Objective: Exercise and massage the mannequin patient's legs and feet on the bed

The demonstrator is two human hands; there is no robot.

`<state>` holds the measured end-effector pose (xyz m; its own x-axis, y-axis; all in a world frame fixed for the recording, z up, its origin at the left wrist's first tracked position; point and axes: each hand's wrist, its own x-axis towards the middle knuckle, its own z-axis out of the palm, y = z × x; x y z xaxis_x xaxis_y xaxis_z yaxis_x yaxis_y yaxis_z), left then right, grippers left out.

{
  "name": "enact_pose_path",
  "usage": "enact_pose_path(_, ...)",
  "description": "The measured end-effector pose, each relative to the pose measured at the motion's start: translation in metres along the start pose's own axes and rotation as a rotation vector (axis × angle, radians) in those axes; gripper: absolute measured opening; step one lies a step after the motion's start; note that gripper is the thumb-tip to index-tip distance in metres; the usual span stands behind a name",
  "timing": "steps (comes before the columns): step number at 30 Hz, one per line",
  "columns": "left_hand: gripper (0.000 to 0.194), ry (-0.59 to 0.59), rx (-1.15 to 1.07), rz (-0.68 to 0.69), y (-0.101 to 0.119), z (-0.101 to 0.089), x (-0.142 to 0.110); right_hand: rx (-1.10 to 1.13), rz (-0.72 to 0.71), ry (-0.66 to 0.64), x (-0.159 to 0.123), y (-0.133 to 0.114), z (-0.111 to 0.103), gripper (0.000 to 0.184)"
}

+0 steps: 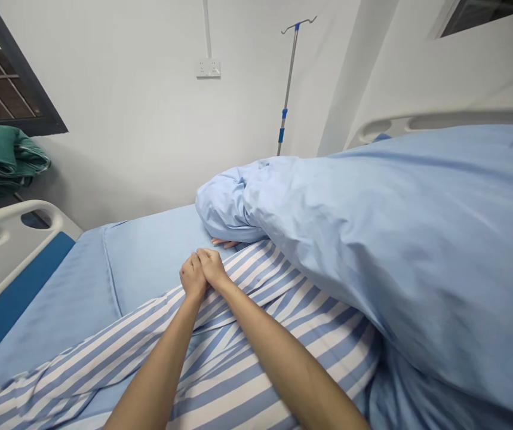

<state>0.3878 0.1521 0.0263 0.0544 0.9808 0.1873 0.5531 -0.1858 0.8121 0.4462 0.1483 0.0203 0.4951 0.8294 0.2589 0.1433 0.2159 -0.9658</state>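
Head cam: left hand [193,276] and right hand [211,266] side by side, touching, a bit above frame center-bottom. Both have fingers curled in, backs up, narrow rather than spread. Forearms come up from the bottom edge and converge in a V. Can't tell if the fists pinch fabric or just rest; palms are hidden.

Striped cloth [224,370], blue and white, lies directly under and around the hands. Hands sit at its far edge. One long band of it runs from there to the lower left; the wider part spreads between the forearms and off to the right, wrinkled, until the quilt [350,233] covers it.

Quilt is light blue, bunched up, just right of the hands, apart from them. Skin-toned digits [224,243] poke out below its near end, just beyond the right hand; can't tell fingers from toes.

Blue sheet [149,257] beyond and left of the hands. Bed-end panel [9,248] far left, well apart. IV pole [288,89] behind the quilt, by the wall.
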Motion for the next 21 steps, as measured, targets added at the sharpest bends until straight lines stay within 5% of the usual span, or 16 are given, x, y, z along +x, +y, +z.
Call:
enact_pose_path(8, 0.047, -0.007, 0.025, 0.026, -0.008, 0.001, 0.003, -0.422, -0.166, -0.115, 0.004, -0.010, -0.026, 0.035)
enact_pose_path(14, 0.043, -0.059, -0.026, 0.029, 0.010, 0.012, 0.000, -0.222, -0.105, 0.018, 0.008, 0.002, -0.031, 0.034)
enact_pose_path(21, 0.038, 0.020, -0.138, 0.024, 0.037, 0.034, -0.006, 0.079, -0.012, 0.169, 0.023, 0.002, -0.041, 0.029)
